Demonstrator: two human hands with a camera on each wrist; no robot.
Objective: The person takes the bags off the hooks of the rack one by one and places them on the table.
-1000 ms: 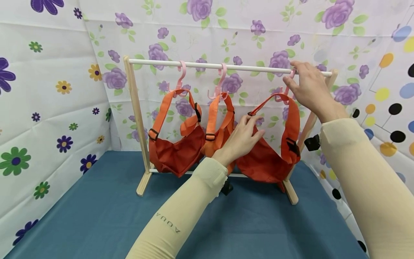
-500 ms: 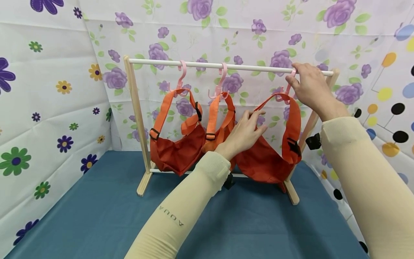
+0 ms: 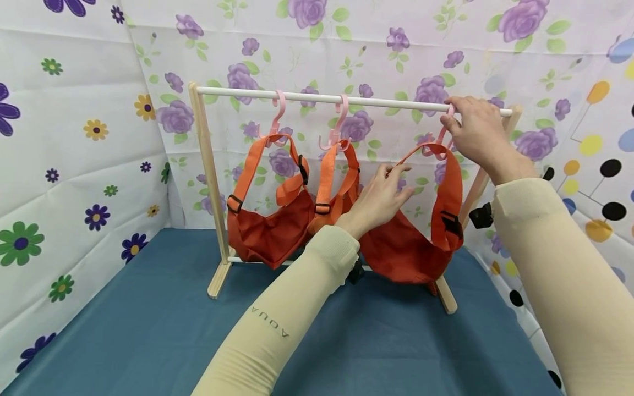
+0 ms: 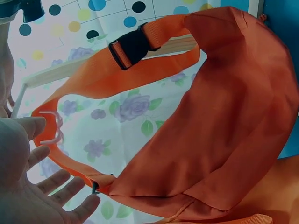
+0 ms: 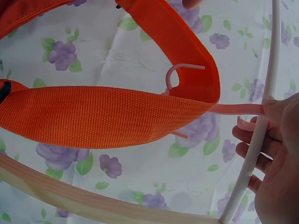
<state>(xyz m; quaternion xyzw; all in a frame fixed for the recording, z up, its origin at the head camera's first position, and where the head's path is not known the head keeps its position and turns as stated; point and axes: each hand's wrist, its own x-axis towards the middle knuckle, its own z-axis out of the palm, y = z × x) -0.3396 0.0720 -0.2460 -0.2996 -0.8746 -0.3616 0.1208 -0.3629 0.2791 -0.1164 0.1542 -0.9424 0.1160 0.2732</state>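
In the head view an orange-red sling bag (image 3: pixel 403 250) hangs by its strap from a pink hook (image 3: pixel 442 133) at the right end of a white rod (image 3: pixel 386 103). My right hand (image 3: pixel 477 132) grips the hook's top at the rod; the right wrist view shows the thumb on the pink hook (image 5: pixel 238 109) and the fingers curled behind the rod. My left hand (image 3: pixel 378 199) is at the bag's left strap end, fingers spread and loosely bent. The left wrist view has those fingers beside the strap, close to its black buckle, holding nothing. The left forearm hides part of the bag.
Two more orange bags, one at left (image 3: pixel 272 234) and one in the middle (image 3: pixel 324 187), hang from pink hooks on the same rod. The rack's wooden left post (image 3: pixel 210 176) stands on a blue cloth (image 3: pixel 124 330). Patterned cloth walls (image 3: pixel 307 49) enclose the rack.
My left hand has shifted slightly up and to the right along the right bag's strap end. The right hand stays at the hook and rod, and the bags hang nearly as before.
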